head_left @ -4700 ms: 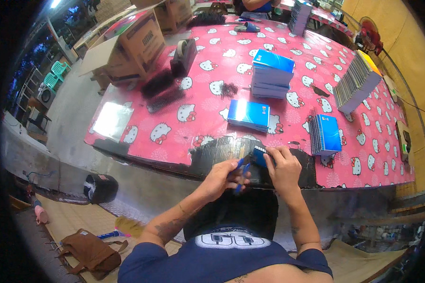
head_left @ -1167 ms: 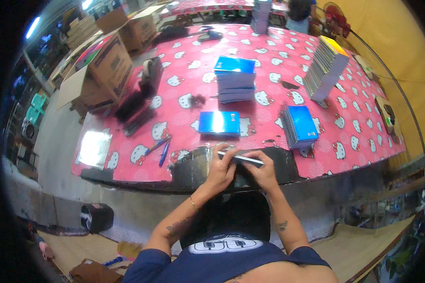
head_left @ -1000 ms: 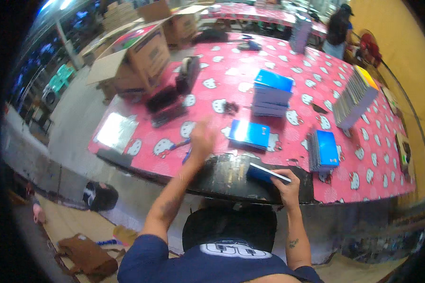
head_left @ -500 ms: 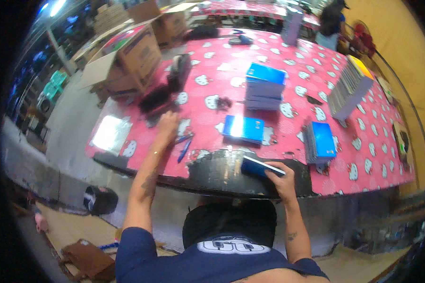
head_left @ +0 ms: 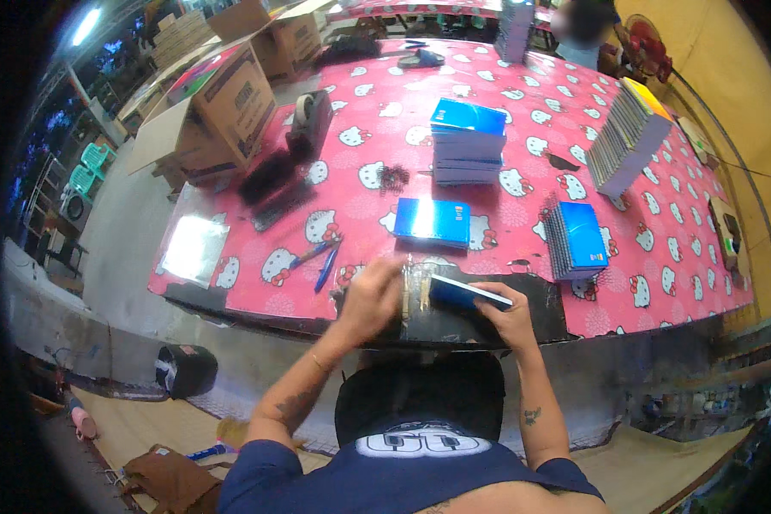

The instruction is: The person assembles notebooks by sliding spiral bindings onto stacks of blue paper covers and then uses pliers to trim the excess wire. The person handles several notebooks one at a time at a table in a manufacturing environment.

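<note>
My right hand [head_left: 510, 313] grips a blue-covered notebook [head_left: 467, 295] by its right end, tilted over the black board [head_left: 522, 300] at the table's near edge. Left of that notebook is my left hand [head_left: 375, 295], fingers curled together and slightly blurred; anything in them is too small to make out. A slim blue-handled tool [head_left: 326, 267] lies just beyond my left hand. Beyond the board sits a low stack of blue notebooks [head_left: 433, 223], with a taller stack [head_left: 469, 146] behind it. To the right stand blue notebooks with black spiral binding [head_left: 579, 240].
Black coil-like heaps [head_left: 268, 176] lie left on the pink patterned table [head_left: 522, 111], near a shiny clear sheet [head_left: 195, 248]. A tall spiral-bound stack [head_left: 630, 137] leans at right. Open cardboard boxes [head_left: 227, 111] stand far left. A person [head_left: 581, 34] and a fan [head_left: 645, 44] are at the back.
My left hand has come back from the black heap at the left to beside the held notebook. My right hand still holds the notebook in nearly the same place.
</note>
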Motion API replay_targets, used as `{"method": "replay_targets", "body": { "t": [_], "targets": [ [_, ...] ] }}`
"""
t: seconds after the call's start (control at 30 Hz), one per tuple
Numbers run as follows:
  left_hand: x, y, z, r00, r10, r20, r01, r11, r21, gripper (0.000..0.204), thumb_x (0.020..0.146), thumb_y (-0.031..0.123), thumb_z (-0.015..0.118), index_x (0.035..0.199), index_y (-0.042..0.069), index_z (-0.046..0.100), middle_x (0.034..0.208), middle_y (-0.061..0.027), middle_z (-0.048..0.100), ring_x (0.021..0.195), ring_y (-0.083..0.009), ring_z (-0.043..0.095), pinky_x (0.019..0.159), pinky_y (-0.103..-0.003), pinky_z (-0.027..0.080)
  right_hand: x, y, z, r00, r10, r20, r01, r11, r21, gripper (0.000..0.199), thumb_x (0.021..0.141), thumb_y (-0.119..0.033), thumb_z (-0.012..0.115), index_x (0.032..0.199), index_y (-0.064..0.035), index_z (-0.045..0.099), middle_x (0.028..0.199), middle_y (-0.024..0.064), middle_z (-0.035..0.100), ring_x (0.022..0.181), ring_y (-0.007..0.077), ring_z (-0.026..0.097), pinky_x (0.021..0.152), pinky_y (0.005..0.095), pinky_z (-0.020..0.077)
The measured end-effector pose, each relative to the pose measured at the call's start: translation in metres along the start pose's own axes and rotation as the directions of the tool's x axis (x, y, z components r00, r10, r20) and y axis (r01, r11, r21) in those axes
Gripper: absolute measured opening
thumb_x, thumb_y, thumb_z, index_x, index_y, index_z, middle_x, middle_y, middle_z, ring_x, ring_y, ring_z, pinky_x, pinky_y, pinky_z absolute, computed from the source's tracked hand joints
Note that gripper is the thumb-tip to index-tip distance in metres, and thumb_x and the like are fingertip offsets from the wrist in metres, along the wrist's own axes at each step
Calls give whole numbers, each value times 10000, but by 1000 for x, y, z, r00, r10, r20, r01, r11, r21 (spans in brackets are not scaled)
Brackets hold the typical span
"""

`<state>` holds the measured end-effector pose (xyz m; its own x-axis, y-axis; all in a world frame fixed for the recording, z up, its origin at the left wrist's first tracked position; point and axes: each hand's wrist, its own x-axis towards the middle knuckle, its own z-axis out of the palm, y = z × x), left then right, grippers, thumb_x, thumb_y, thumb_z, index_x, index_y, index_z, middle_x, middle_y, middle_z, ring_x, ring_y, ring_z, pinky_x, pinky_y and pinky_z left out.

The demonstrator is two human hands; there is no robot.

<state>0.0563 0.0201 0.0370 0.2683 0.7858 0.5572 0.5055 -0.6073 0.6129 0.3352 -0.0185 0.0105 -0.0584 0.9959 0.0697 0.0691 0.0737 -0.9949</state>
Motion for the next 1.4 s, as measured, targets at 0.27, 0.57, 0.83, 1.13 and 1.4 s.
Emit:
{"method": "replay_targets", "body": {
  "t": [0.27, 0.57, 0.83, 1.13, 1.4],
  "targets": [
    [-18, 21, 19, 983, -161, -90, 150, 982, -116, 182, 914, 89, 716, 1084, 33, 749, 894, -112, 674, 758, -203, 649, 666, -317, 513, 3, 5, 5, 999, -37, 0, 37, 998, 49, 235, 871, 6, 743, 1105, -22, 744, 945, 9, 733, 884, 61, 619, 799, 233, 498],
    [-10, 7, 15, 989, -139, 59, 142, 989, -45, 212, 902, 117, 733, 1091, 22, 717, 945, -130, 664, 810, -267, 657, 686, -345, 527, 2, 5, 2, 999, -19, 36, 18, 999, 49, 220, 874, 15, 740, 1092, -13, 742, 949, 16, 733, 888, 67, 623, 794, 235, 497],
    [20, 7, -4, 911, 127, 392, -163, 985, 59, 300, 891, 215, 744, 1149, 96, 648, 1005, -123, 626, 868, -328, 652, 751, -415, 525, -2, -2, 0, 995, 22, 101, -26, 999, 42, 222, 876, 16, 729, 1097, -4, 740, 964, 24, 736, 901, 77, 624, 831, 243, 494],
    [25, 5, 4, 853, 28, 521, -102, 988, 114, 309, 931, 295, 683, 1165, 106, 615, 1081, -120, 614, 879, -340, 644, 720, -443, 513, -8, -8, 2, 995, -7, 99, 7, 1000, 4, 226, 881, 17, 723, 1106, 4, 737, 959, 23, 738, 893, 79, 626, 819, 241, 499],
    [-65, 32, 77, 987, 62, 150, -135, 824, 550, 927, 923, 585, 565, 1553, -29, 274, 1639, -216, 207, 1549, -380, 109, 1200, -644, 22, -10, -3, 6, 998, -18, 53, 16, 999, 49, 238, 879, 24, 716, 1114, -1, 736, 957, 23, 735, 887, 69, 624, 800, 237, 501]
  ]
}}
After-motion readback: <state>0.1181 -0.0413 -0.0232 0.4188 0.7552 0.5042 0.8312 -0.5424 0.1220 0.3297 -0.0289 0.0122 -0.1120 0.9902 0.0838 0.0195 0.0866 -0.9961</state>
